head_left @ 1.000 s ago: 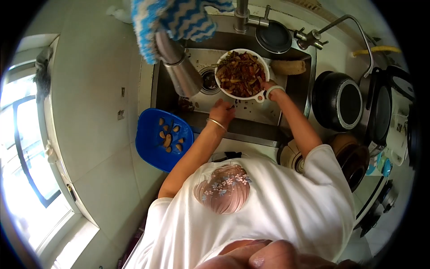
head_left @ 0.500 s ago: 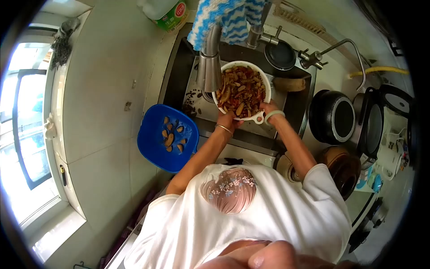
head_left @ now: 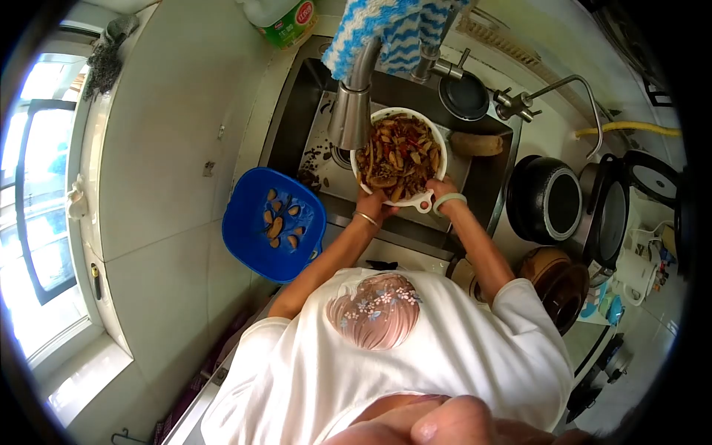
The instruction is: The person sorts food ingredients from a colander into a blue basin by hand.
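Note:
A round white bowl (head_left: 443,156) with a small holed handle is held over the sink. Brown, tan and reddish pieces (head_left: 400,152) fill it; their kind I cannot make out. My left hand (head_left: 377,205) grips the near left rim, fingers partly hidden beneath it. On the near right rim, beside the handle, my right hand (head_left: 444,194) is closed too. The faucet head (head_left: 350,119) hangs just left of the bowl, with no water visible from it. Left of the sink is a blue basin (head_left: 245,248) holding several tan pieces (head_left: 278,225).
Dark bits (head_left: 315,159) lie on the floor of the steel sink (head_left: 285,141). A brown, roughly cylindrical item (head_left: 476,144) and a black round lid-like piece (head_left: 463,95) are on its right. A blue-white cloth (head_left: 382,33) drapes over the faucet. Black pots (head_left: 545,199) stand right.
The pieces in the bowl have shifted and lie in a different arrangement. Both hands keep their hold on the rim. The whole view has moved slightly.

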Demonstrator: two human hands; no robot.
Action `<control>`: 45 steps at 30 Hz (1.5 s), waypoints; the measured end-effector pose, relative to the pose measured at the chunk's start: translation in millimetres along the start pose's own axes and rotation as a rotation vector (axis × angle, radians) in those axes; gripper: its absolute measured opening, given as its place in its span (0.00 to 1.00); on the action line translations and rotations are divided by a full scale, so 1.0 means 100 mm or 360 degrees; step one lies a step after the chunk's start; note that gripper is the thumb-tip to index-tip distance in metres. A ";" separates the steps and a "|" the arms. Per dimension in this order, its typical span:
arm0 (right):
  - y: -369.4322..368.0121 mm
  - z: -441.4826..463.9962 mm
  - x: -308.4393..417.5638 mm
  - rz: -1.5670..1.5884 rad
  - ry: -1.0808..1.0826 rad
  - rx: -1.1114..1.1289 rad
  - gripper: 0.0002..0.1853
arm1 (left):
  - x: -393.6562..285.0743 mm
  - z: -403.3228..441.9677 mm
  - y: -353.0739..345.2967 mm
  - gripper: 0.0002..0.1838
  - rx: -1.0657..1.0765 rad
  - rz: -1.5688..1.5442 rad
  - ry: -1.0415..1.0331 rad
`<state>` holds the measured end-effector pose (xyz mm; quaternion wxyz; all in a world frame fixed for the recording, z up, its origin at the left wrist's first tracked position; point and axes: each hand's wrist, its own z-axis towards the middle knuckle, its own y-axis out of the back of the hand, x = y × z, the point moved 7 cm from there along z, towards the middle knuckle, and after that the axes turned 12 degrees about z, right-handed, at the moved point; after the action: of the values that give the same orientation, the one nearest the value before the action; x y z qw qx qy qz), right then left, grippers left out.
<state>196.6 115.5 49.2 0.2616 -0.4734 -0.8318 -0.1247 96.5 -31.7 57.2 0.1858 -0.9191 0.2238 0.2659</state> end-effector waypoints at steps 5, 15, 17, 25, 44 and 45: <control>0.01 -0.25 0.21 -0.0049 0.0163 -0.0021 0.12 | -0.07 -0.11 -0.03 0.26 0.0125 -0.0109 -0.0201; -0.04 0.19 -0.32 -0.0001 -0.0265 0.0026 0.16 | 0.13 -0.07 0.13 0.25 -0.0028 -0.0096 0.0104; -0.09 -0.09 -0.04 -0.0113 0.0101 -0.0080 0.11 | 0.08 -0.18 0.13 0.25 -0.0027 -0.0110 -0.0011; -0.23 0.00 -0.05 -0.0329 -0.0085 0.0056 0.12 | 0.08 0.09 0.17 0.25 -0.0003 -0.0009 -0.0089; 0.54 1.75 -0.56 -0.1246 -0.0197 0.0066 0.36 | 0.33 -0.27 0.07 0.17 0.0350 0.0244 0.0228; 0.44 1.45 -0.18 -0.1604 0.0166 -0.0068 0.32 | 0.34 -0.28 0.08 0.17 0.0360 0.0240 0.0232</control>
<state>195.3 191.1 -83.5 0.2004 -0.0116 -0.9400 -0.2757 129.7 -61.9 57.7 0.2511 -0.8897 0.3336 0.1848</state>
